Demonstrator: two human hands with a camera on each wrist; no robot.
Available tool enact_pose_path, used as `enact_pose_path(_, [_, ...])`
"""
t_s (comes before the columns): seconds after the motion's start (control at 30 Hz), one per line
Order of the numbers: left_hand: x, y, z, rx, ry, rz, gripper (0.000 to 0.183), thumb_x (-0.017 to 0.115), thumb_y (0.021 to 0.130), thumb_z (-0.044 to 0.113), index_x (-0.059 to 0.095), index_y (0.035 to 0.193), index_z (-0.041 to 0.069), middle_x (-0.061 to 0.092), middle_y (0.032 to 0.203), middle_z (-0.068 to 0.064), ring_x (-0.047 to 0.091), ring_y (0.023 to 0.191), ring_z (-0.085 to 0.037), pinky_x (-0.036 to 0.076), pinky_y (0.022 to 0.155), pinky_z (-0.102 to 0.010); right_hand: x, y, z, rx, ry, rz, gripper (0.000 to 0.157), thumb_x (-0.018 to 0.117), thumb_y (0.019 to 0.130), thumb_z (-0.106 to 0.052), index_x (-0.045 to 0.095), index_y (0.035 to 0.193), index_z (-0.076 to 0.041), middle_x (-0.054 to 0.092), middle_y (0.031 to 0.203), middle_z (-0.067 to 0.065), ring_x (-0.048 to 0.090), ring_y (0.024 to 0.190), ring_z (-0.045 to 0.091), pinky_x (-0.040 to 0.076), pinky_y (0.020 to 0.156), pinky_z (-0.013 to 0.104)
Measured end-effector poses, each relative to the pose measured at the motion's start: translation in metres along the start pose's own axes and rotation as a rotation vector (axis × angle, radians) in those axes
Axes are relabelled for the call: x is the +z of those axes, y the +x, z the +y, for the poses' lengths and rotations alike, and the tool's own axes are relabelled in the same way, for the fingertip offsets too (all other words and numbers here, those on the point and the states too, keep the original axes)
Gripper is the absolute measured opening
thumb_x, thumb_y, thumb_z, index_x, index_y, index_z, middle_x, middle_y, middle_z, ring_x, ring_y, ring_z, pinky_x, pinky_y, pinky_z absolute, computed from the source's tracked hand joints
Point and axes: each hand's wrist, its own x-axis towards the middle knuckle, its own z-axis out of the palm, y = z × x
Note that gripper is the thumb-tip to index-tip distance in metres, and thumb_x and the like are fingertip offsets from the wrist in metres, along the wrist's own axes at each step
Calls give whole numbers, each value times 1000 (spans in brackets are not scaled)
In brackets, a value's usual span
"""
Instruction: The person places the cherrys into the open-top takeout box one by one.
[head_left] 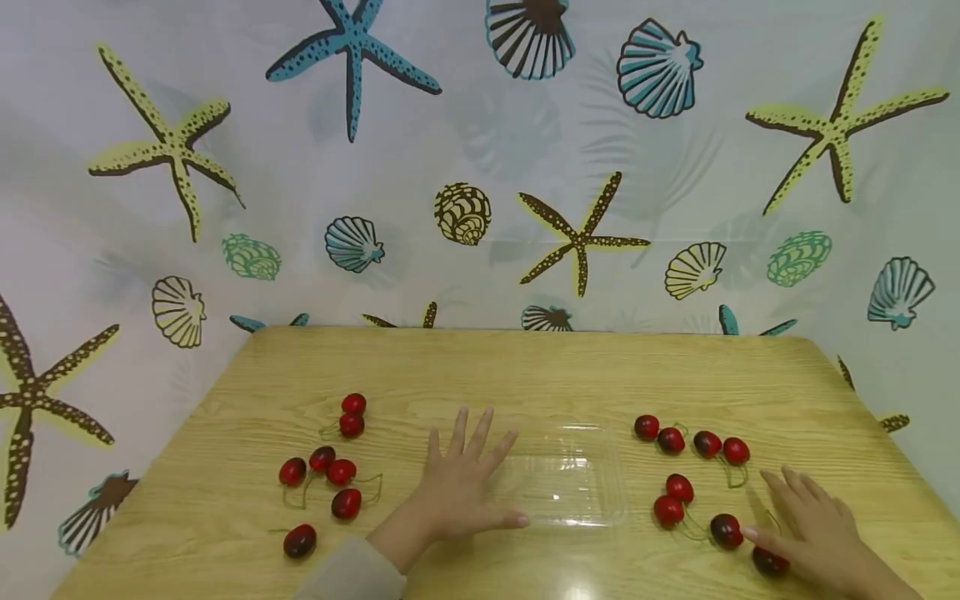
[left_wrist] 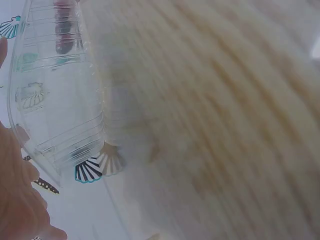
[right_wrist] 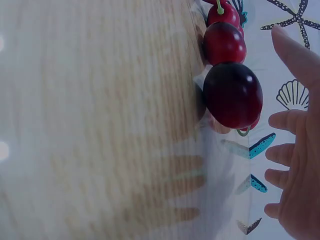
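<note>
A clear plastic tray (head_left: 557,479) stands near the middle of the wooden table, with nothing seen inside it. My left hand (head_left: 467,492) spreads its fingers beside the tray's left edge; whether it touches the rim cannot be told. In the left wrist view the tray (left_wrist: 60,100) rises next to the hand (left_wrist: 20,195). My right hand (head_left: 813,529), fingers extended and apart, hovers over the nearest dark red cherry (head_left: 771,560). Its thumb is close to another cherry (head_left: 726,531). The right wrist view shows the near cherry (right_wrist: 232,95) apart from the hand (right_wrist: 300,145).
Several cherries with green stems, among them one pair (head_left: 671,500), lie right of the tray. More lie at the left, including a lone cherry (head_left: 300,541) and a pair (head_left: 352,415) farther back. A cloth (head_left: 480,150) with shells and starfish hangs behind the table (head_left: 450,367).
</note>
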Motion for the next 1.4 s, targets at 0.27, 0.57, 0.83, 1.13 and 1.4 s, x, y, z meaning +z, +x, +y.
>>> enact_pose_path(0.27, [-1, 0, -1, -14, -10, -20, 96, 42, 65, 76, 7, 139, 27, -7, 143, -10, -15, 124, -36, 2, 88, -65, -2, 2, -4, -23, 19, -20, 64, 55, 82, -37, 40, 121, 11, 38, 118, 36, 35, 105, 52, 27, 76, 62])
enact_pose_path(0.57, [4, -2, -4, -18, -20, -54, 96, 35, 63, 80, 7, 139, 28, -7, 143, -9, -15, 125, -35, 5, 89, -64, -5, -2, -9, 76, 171, -97, 63, 47, 87, -39, 36, 122, 12, 41, 117, 33, 40, 103, 49, 35, 75, 57])
enact_pose_path(0.83, [5, 0, -2, -6, -87, -79, 92, 41, 67, 74, 8, 139, 28, -10, 143, -8, -18, 124, -34, 2, 89, -64, -5, 0, -6, 184, 343, -140, 55, 44, 89, -34, 38, 121, 11, 55, 100, 13, 54, 82, 20, 45, 65, 33])
enact_pose_path(1.13, [3, 5, -1, -1, -109, -113, 91, 41, 68, 73, 12, 140, 24, -10, 143, -9, -17, 124, -35, 2, 90, -64, -8, 2, 3, 224, 427, -193, 53, 41, 91, -32, 41, 118, 14, 59, 88, 6, 54, 74, 15, 43, 67, 31])
enact_pose_path(1.4, [4, 7, -1, -2, -126, -129, 93, 41, 67, 74, 11, 140, 24, -10, 143, -8, -17, 124, -34, 1, 90, -63, -4, 3, 11, 256, 475, -190, 40, 43, 91, -21, 49, 110, 14, 61, 88, 8, 56, 73, 13, 45, 64, 25])
